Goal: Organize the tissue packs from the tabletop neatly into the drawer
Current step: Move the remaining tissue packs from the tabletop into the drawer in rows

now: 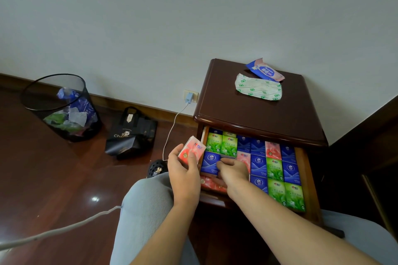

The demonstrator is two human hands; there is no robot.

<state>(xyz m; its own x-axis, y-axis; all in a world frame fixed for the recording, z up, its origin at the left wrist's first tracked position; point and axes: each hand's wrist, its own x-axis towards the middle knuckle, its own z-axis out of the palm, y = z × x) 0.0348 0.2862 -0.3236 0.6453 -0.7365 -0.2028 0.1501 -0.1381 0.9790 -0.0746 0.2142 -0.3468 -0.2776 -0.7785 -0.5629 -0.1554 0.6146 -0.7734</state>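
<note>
The open drawer [302, 170] of the dark wooden nightstand [258, 109] is packed with rows of blue, green and pink tissue packs [274, 170]. My left hand [183, 170] holds a pink tissue pack [193, 150] just left of the drawer's left edge. My right hand [233, 173] reaches into the drawer's left part, its fingers curled down among the packs beside a blue pack [210, 162]; whether it grips one is hidden. On the nightstand top lie a blue and pink wipes pack [266, 71] and a white and green wrapper [258, 88].
A black mesh bin [62, 107] with scraps stands on the floor at the left. A black bag [131, 133] leans near the wall. A white cable [172, 129] runs from a wall charger [189, 98]. My knees in grey trousers [146, 211] sit before the drawer.
</note>
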